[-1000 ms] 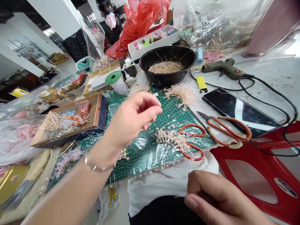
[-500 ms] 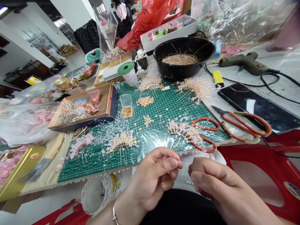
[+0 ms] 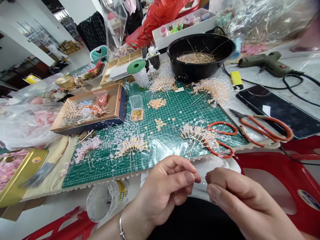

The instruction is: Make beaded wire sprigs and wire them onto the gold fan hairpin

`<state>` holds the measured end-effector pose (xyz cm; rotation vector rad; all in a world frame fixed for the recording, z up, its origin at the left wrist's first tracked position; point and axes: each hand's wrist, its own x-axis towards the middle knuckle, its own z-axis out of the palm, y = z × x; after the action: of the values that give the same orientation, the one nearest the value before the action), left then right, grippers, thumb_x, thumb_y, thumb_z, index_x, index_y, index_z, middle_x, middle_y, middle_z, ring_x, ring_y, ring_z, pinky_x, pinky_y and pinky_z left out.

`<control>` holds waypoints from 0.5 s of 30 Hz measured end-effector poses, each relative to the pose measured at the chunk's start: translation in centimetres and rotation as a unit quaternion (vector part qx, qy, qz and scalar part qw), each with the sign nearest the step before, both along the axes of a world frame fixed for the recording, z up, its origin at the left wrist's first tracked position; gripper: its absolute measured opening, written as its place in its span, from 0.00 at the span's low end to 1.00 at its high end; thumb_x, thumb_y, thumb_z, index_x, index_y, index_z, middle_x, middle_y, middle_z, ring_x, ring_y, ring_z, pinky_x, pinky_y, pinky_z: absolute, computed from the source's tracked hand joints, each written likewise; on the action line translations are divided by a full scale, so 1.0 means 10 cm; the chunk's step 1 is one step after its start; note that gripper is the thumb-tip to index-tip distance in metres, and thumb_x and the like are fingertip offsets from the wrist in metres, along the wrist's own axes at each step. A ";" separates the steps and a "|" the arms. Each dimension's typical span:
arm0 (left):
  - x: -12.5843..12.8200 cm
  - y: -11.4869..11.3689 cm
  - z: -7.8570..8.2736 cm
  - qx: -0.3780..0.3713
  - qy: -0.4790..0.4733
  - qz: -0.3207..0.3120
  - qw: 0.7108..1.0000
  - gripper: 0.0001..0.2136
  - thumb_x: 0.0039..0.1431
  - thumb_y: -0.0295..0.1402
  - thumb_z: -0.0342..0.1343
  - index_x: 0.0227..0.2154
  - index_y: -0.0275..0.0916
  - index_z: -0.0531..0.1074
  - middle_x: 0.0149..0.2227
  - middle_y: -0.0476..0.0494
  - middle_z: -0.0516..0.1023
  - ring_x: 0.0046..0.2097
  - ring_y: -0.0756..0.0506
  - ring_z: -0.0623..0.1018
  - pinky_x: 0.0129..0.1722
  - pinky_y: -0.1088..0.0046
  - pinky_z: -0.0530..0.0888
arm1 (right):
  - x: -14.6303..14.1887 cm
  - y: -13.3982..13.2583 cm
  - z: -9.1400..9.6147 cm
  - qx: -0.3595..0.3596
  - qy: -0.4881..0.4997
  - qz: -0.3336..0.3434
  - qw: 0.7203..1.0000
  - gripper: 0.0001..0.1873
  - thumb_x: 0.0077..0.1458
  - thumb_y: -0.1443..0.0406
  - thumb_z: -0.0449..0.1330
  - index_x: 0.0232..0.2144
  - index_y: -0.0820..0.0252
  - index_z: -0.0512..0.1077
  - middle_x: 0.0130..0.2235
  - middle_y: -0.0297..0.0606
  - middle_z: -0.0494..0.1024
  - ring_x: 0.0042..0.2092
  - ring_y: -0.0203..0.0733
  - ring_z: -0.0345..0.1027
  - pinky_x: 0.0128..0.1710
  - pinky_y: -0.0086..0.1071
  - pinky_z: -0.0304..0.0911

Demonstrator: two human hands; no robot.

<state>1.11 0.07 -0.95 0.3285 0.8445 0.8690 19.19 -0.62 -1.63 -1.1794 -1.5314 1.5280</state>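
Your frame's bright, evenly lit, shadows soft. Left hand (image 3: 170,188) and right hand (image 3: 233,196) read sharp enough. You've got glare on the cutting mat (image 3: 180,110), clear plastic (image 3: 260,23) and phone (image 3: 285,111). Wide-angle stretch at your edges; far-left background (image 3: 17,66) dim, soft.

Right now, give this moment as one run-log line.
left hand: pinched, contents unclear | right hand: curled, contents unclear | nearest hairpiece: on green mat

One beaded comb (image 3: 196,133) is pale pink with yellow, the cutting mat (image 3: 185,113) green (white-gridded), the bowl (image 3: 195,71) black.
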 end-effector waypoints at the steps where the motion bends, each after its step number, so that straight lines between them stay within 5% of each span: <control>1: 0.00 -0.01 0.00 0.002 0.001 -0.001 1.000 0.06 0.52 0.29 0.72 0.30 0.36 0.79 0.28 0.47 0.80 0.21 0.59 0.67 0.16 0.87 0.56 | -0.01 0.00 0.00 -0.001 0.000 0.000 1.000 0.26 0.65 0.51 0.55 0.19 0.57 0.55 0.20 0.28 0.55 0.23 0.33 0.49 0.21 0.24 0.55; 5: -0.01 -0.04 -0.01 0.029 0.034 -0.013 0.999 0.08 0.51 0.32 0.73 0.31 0.37 0.79 0.29 0.49 0.78 0.20 0.59 0.65 0.16 0.86 0.57 | -0.05 0.00 0.01 -0.009 0.015 0.004 1.000 0.26 0.65 0.52 0.56 0.20 0.57 0.57 0.20 0.28 0.57 0.23 0.32 0.50 0.21 0.22 0.56; 8: -0.04 -0.04 0.04 0.116 0.149 -0.056 0.980 0.08 0.57 0.36 0.69 0.34 0.39 0.79 0.27 0.51 0.75 0.22 0.57 0.66 0.19 0.83 0.61 | -0.06 0.02 0.02 -0.024 0.017 0.026 0.999 0.25 0.65 0.49 0.55 0.21 0.57 0.61 0.22 0.30 0.63 0.24 0.33 0.56 0.24 0.23 0.59; 10: -0.07 -0.02 0.10 0.239 0.281 -0.080 0.926 0.03 0.61 0.33 0.65 0.35 0.40 0.79 0.28 0.50 0.76 0.26 0.54 0.71 0.26 0.81 0.68 | -0.05 0.03 0.01 -0.043 0.002 0.044 0.998 0.25 0.64 0.46 0.54 0.23 0.56 0.64 0.23 0.31 0.66 0.26 0.35 0.59 0.25 0.25 0.61; 12: -0.09 0.02 0.16 0.377 0.389 -0.089 0.836 0.02 0.61 0.27 0.63 0.34 0.40 0.80 0.31 0.48 0.79 0.33 0.51 0.76 0.34 0.78 0.73 | -0.03 0.06 -0.02 -0.082 -0.007 0.062 0.995 0.26 0.63 0.42 0.54 0.27 0.56 0.67 0.25 0.33 0.68 0.28 0.36 0.61 0.27 0.26 0.62; 15: -0.11 0.11 0.26 0.500 0.451 -0.111 0.731 0.04 0.61 0.24 0.62 0.35 0.39 0.80 0.33 0.47 0.80 0.35 0.51 0.79 0.37 0.78 0.74 | 0.03 0.08 -0.09 -0.144 0.014 0.078 0.986 0.31 0.59 0.35 0.52 0.33 0.56 0.71 0.31 0.37 0.72 0.33 0.40 0.66 0.31 0.28 0.65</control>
<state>-0.02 1.18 1.64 1.8995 1.1053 0.8572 19.48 0.21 -2.49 -1.2125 -1.4468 1.9129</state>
